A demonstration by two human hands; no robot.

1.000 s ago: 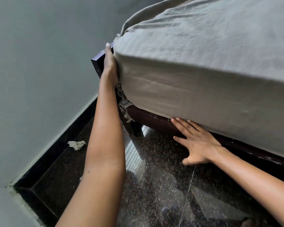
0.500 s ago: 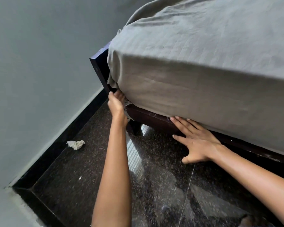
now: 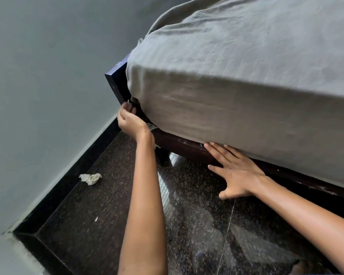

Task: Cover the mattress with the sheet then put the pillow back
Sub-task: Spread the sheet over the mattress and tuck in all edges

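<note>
Grey sheet (image 3: 236, 92) draped over mattress top and down its near side; hem runs long axis 10 to 4 o'clock along dark bed frame (image 3: 115, 84). Loose hem at the corner lies at about 1 o'clock from left hand (image 3: 130, 120), just beside its fingertips. Left hand curled at frame corner, fingers partly closed; whether any fabric pinched: cannot tell. Right hand (image 3: 236, 175) flat and spread, holding nothing, fingertips touching hem edge against side rail, at 4 o'clock from the corner. Left hand nearer the untucked corner, so judged the tucking hand. Crumpled paper (image 3: 90, 178) on floor at 8 o'clock, well apart. Pillow not in view
</note>
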